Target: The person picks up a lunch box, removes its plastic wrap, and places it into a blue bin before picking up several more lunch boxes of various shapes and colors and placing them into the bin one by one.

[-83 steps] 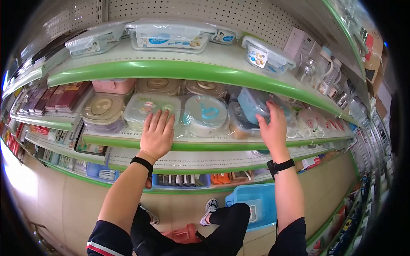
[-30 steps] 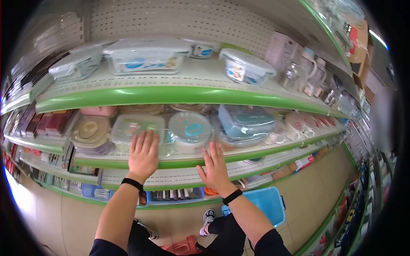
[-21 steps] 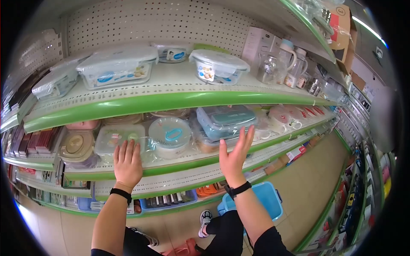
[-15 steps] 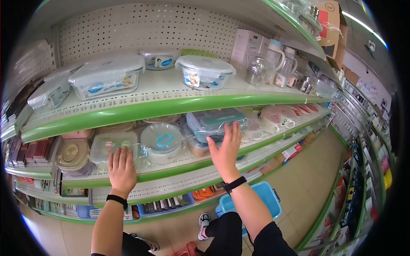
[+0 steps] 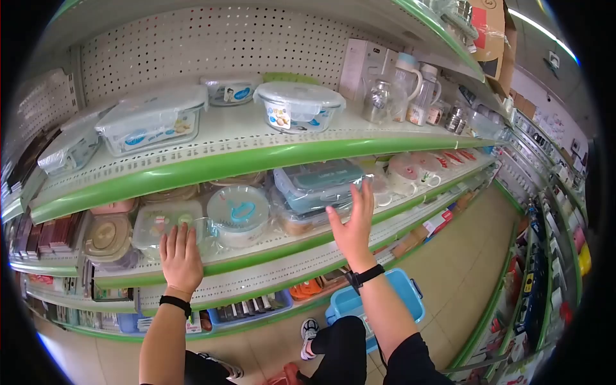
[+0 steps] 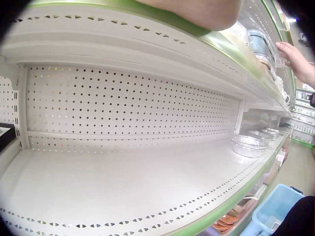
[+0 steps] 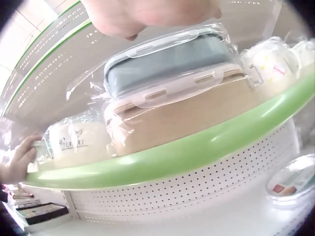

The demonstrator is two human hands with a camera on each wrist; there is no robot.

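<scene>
My left hand point(image 5: 181, 260) has its straight fingers at the front of a clear box point(image 5: 168, 223) with a pale lid, wrapped in plastic. Beside that box stands a round white container point(image 5: 238, 215) with a blue handle on its lid. My right hand point(image 5: 354, 224) is spread, fingers up, before a wrapped blue lunch box point(image 5: 319, 183) and holds nothing. The right wrist view shows this blue lunch box point(image 7: 170, 61) stacked on a beige lunch box point(image 7: 182, 110), with part of my right hand point(image 7: 152, 14) above them.
Glass containers point(image 5: 301, 106) and jugs point(image 5: 420, 96) stand on the shelf above, behind a green edge point(image 5: 212, 168). Wrapped cups point(image 5: 407, 170) sit to the right. A blue basket point(image 5: 404, 295) is on the floor by my feet. A foil tray point(image 6: 249, 145) lies on the lower shelf.
The blue lunch box, tilted at my right hand at first, now lies flat. My right hand left it, moved left, then came back to the right. The head view has turned right.
</scene>
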